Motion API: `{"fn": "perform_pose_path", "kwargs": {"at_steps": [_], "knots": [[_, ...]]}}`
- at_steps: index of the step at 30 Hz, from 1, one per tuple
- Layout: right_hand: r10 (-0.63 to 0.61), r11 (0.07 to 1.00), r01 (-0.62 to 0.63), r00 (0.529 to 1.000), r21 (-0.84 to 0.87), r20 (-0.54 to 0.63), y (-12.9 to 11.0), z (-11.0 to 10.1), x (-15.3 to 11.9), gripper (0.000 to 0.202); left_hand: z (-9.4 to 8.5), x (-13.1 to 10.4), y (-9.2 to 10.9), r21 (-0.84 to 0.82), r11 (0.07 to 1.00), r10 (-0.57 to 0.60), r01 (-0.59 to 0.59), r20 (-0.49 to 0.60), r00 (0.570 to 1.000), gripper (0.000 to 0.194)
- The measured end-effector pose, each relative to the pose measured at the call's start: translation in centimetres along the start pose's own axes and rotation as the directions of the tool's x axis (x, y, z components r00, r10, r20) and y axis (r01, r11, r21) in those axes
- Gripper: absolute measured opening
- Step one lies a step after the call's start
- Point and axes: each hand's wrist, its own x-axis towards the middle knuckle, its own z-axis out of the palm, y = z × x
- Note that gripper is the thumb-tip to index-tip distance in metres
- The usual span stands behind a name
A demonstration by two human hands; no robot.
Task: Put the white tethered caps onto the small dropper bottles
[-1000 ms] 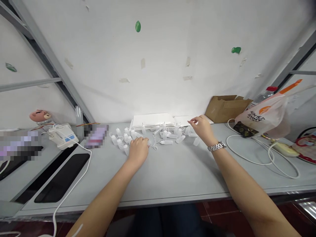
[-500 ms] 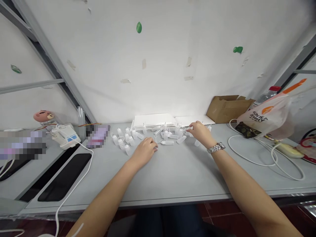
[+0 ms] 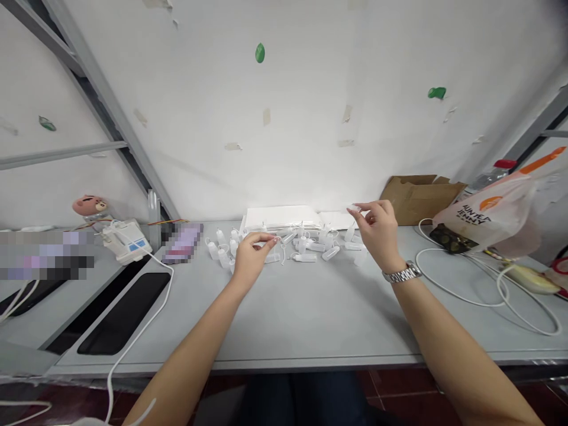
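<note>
Small translucent squeeze bottles with thin tips and strapped caps are spread over the desk; several stand in a left group (image 3: 223, 258), others lie in the middle, such as one lying bottle (image 3: 305, 258). My left hand (image 3: 251, 257) is closed in a pinch above the desk on a small white cap (image 3: 277, 240), with a thin strap curving down below it. A bottle body (image 3: 272, 258) shows just under those fingertips. My right hand (image 3: 378, 229), wearing a metal watch, is raised and pinches a small translucent white piece (image 3: 352, 208), partly covered by fingers.
White flat boxes or sheets (image 3: 284, 216) lie against the wall behind the bottles. At right are an open cardboard box (image 3: 410, 198), a plastic bag (image 3: 488, 213) and a looped white cable (image 3: 461, 302). A black pad (image 3: 124, 313) and a white device (image 3: 128, 242) lie left.
My left hand has lifted off the desk and now pinches the small cap. My right hand has risen from among the bottles with the translucent piece. The view has shifted slightly.
</note>
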Motion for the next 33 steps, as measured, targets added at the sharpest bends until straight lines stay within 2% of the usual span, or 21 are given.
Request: {"fn": "perform_pose_path", "kwargs": {"at_steps": [1,2,4,6,8,10,14,17,20,22,26,29,33], "knots": [[-0.004,0.997,0.006,1.000,0.082,-0.028,-0.9,-0.4,-0.2,0.026,-0.2,0.1,0.1,-0.089,0.995,-0.048,0.045,-0.026,0.999,0.020],[-0.011,0.987,0.009,1.000,0.162,0.008,-1.9,-0.6,-0.5,0.026,-0.3,0.2,0.1,-0.166,0.982,-0.096,0.088,-0.040,0.995,0.023],[-0.052,0.954,-0.006,0.981,0.300,0.186,-3.8,-0.6,-1.5,0.024,-0.4,0.4,0.0,-0.270,0.950,-0.176,0.157,-0.047,0.983,0.028],[-0.140,0.933,-0.025,0.894,0.359,0.426,-5.2,-0.1,-2.9,0.022,-0.4,0.5,-0.4,-0.340,0.918,-0.231,0.204,-0.040,0.972,0.032],[-0.195,0.938,-0.035,0.769,0.344,0.609,-6.0,0.8,-4.3,0.019,-0.3,0.6,-0.8,-0.395,0.885,-0.275,0.248,-0.013,0.961,0.035],[-0.214,0.955,-0.008,0.679,0.298,0.702,-6.1,1.8,-5.5,0.016,-0.1,0.6,-1.1,-0.420,0.864,-0.299,0.278,0.017,0.954,0.035],[-0.223,0.966,0.028,0.592,0.257,0.774,-5.5,3.3,-6.8,0.015,0.4,0.3,-1.2,-0.352,0.907,-0.239,0.231,0.023,0.971,0.030],[-0.245,0.957,0.017,0.576,0.289,0.780,-5.4,3.7,-6.9,0.018,0.9,-0.2,-1.2,-0.194,0.973,-0.127,0.124,-0.004,0.992,0.022],[-0.232,0.938,-0.062,0.616,0.340,0.753,-5.5,3.5,-6.7,0.018,1.6,-0.8,-1.2,-0.102,0.991,-0.087,0.088,0.012,0.996,0.015],[-0.212,0.909,-0.157,0.625,0.387,0.751,-5.8,3.3,-6.5,0.019,2.0,-1.2,-1.2,-0.118,0.987,-0.102,0.109,0.066,0.993,0.013],[-0.191,0.827,-0.341,0.579,0.448,0.793,-6.2,3.0,-6.5,0.022,2.6,-1.9,-0.9,-0.139,0.979,-0.127,0.146,0.135,0.983,0.011],[-0.159,0.818,-0.385,0.562,0.428,0.811,-6.3,3.1,-6.6,0.024,2.8,-2.2,-0.6,-0.132,0.981,-0.122,0.140,0.133,0.984,0.009],[-0.133,0.814,-0.396,0.586,0.425,0.800,-6.1,3.3,-6.5,0.025,2.9,-2.2,-0.5,-0.169,0.974,-0.121,0.153,0.183,0.976,0.013]]}}
